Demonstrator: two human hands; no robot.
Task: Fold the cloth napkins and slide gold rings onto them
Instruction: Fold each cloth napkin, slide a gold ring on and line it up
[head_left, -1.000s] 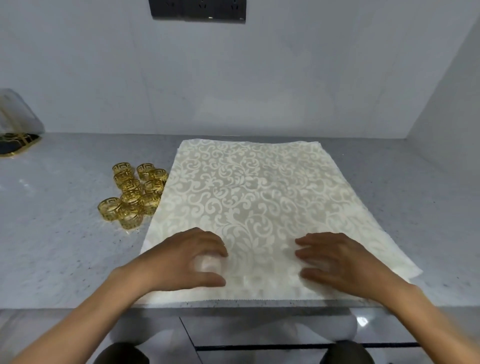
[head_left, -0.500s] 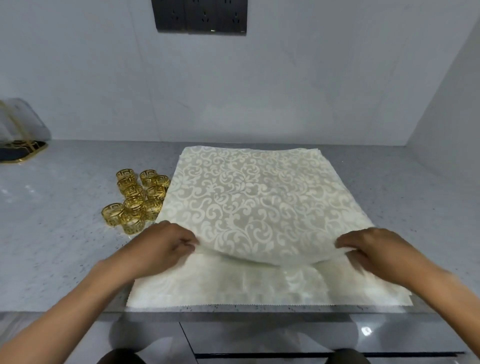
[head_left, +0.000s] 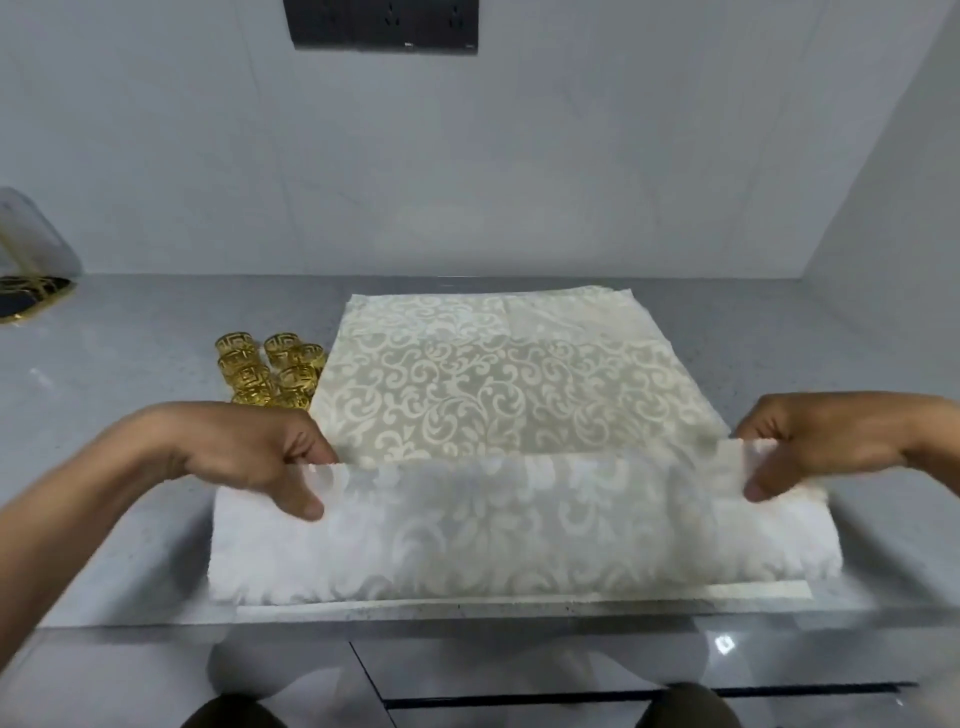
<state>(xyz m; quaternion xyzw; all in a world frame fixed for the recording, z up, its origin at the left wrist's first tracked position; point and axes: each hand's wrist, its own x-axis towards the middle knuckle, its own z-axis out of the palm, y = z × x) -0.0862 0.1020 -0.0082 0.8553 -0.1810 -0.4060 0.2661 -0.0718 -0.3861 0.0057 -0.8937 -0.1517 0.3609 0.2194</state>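
Head view looks down on a grey speckled counter (head_left: 130, 374) where a stack of cream damask napkins (head_left: 498, 384) lies, its near edge at the counter's front lip. Both hands hold the top napkin (head_left: 519, 525) by its raised upper edge, so that it hangs blurred in front of the stack's near half. At the stack's left side, the left hand (head_left: 260, 457) pinches that edge between its thumb and curled fingers. At the stack's right side, the right hand (head_left: 821, 447) grips the same edge likewise, thumb on the near face. Just left of the stack, touching its far-left edge, sits a cluster of gold rings (head_left: 270, 374), partly hidden behind the left hand. Beyond the stack, a black socket panel (head_left: 384, 23) is set high on the wall.
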